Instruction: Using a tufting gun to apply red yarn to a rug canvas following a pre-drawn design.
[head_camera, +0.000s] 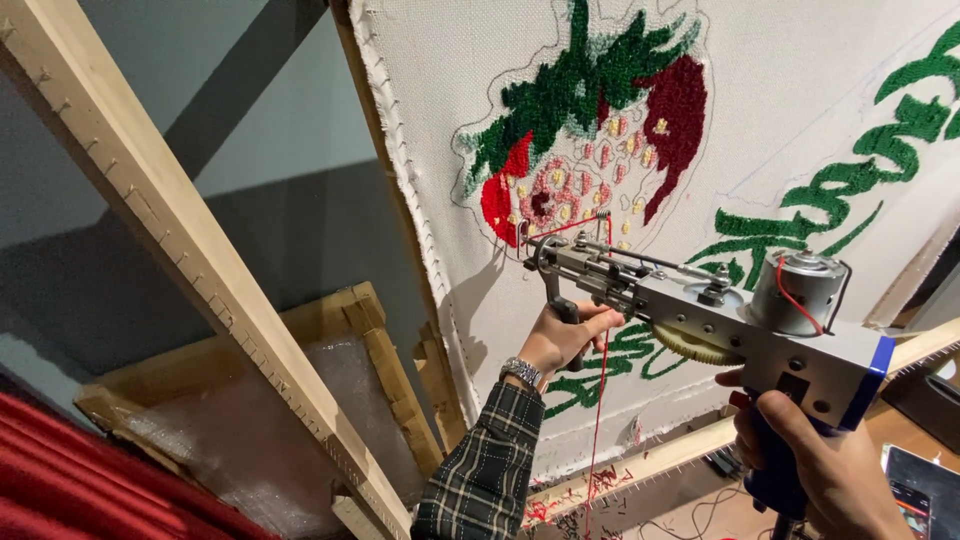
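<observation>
Tufting strawberry (590, 150) on cloth (800, 90): leaves and red edges filled, pink middle patchy. Gun (700, 310) tip sits at its lower edge; left hand (565, 335) grips front handle, right hand (830, 470) wraps rear grip.

Tufting gun (700, 310) between hands: grey metal body, blue rear edge, blue grip in right hand (830, 470), yellowish gear, silver motor with red wire; red yarn (598, 400) hanging beside left hand (565, 335); left sleeve (485, 475) dark green plaid with pale lines; silver watch (521, 372) at left wrist; cloth (800, 110) above hands off-white; strawberry (590, 150) above left hand red, dark red, pink, yellow dots, green leaves; green tufted strokes (850, 190) above right hand; frame (200, 270) left of hands pale wood; red fabric (90, 480) far lower left.
</observation>
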